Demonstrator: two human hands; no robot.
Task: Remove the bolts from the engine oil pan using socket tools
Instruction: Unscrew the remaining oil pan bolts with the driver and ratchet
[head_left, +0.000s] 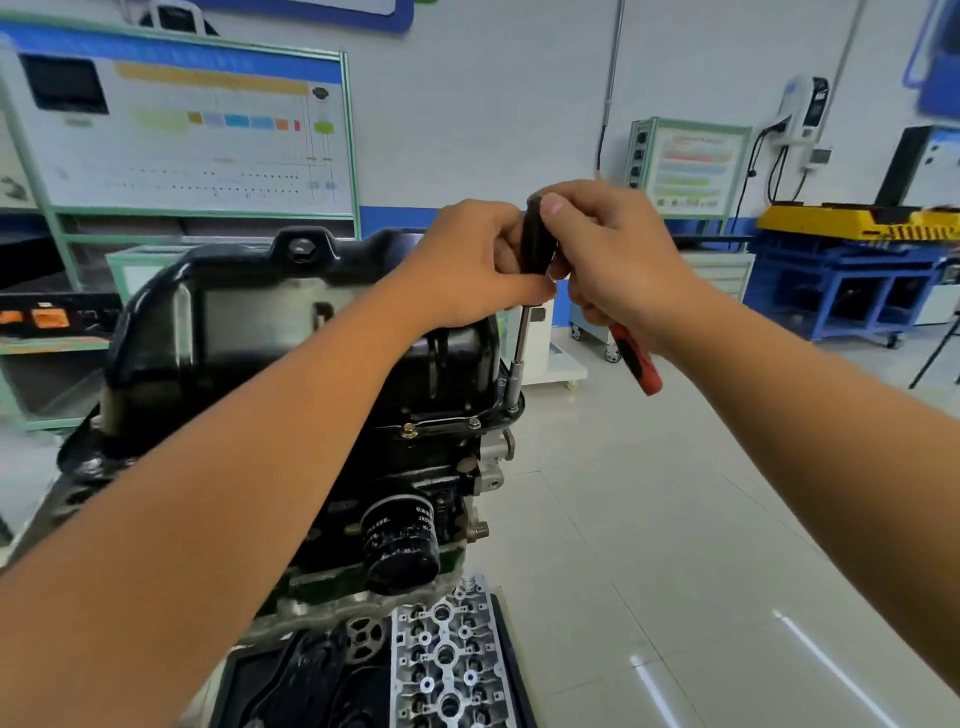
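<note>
A black oil pan (249, 322) sits on top of an upturned engine (395, 493). A socket driver with a black handle (536, 239) and a steel shaft (521, 338) stands upright, its socket on a bolt at the pan's right flange (513, 402). My left hand (467, 265) grips the black handle from the left. My right hand (613, 254) wraps the handle's top, thumb on its end, and also holds a red-handled tool (636, 358) that sticks out below the palm. Two more flange bolts (410, 430) show on the near edge.
A black oil filter (400, 545) juts from the engine's front. A silver cylinder head (447, 660) lies below on a dark tray. Display boards stand behind, a blue and yellow bench (857, 275) at the right, and tiled floor (675, 519) to the right.
</note>
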